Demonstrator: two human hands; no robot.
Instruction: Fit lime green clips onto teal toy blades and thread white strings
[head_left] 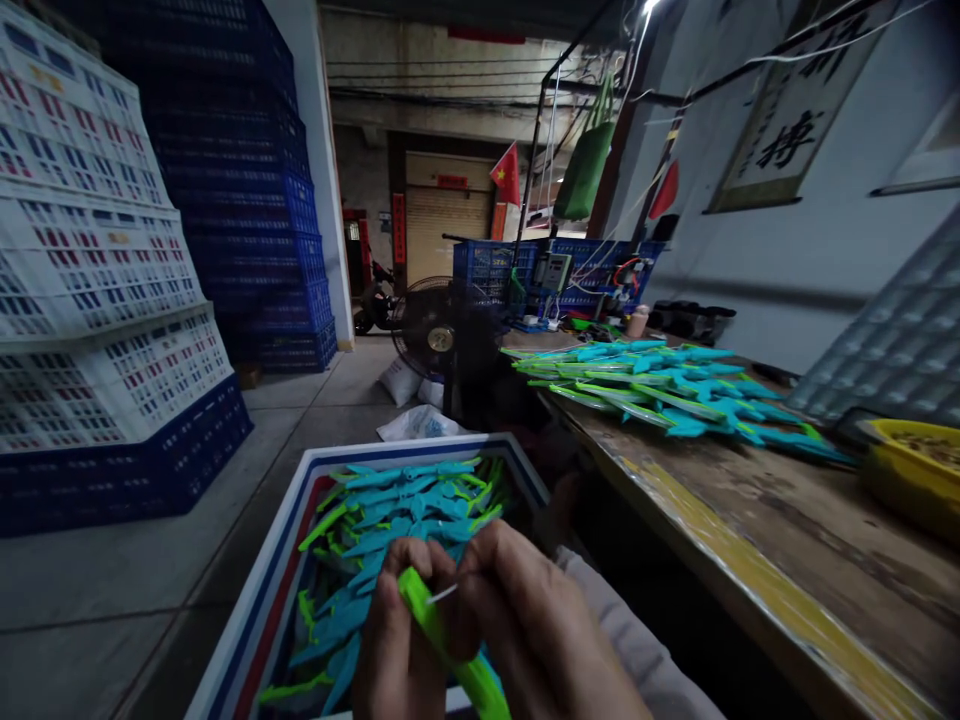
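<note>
My left hand [397, 640] is closed around a long, bright green plastic piece [429, 618], which slants down to the right in front of me. Beside it, my right hand [536, 625] has its fingers pinched on a thin white strand [442, 594] that reaches the green piece. The lower part of the piece passes under my right fingers, so its full shape is hidden. Both hands are over the near part of a striped crate [259, 590], in which many turquoise and green plastic parts [409, 505] lie in layers.
On the wooden table [810, 535] at right lies a heap of similar turquoise and green parts [660, 385], with a yellow basin [915, 470] of small pieces nearby. A black fan [440, 340] stands ahead. White crates [97, 260] and blue crates [247, 200] are stacked at left.
</note>
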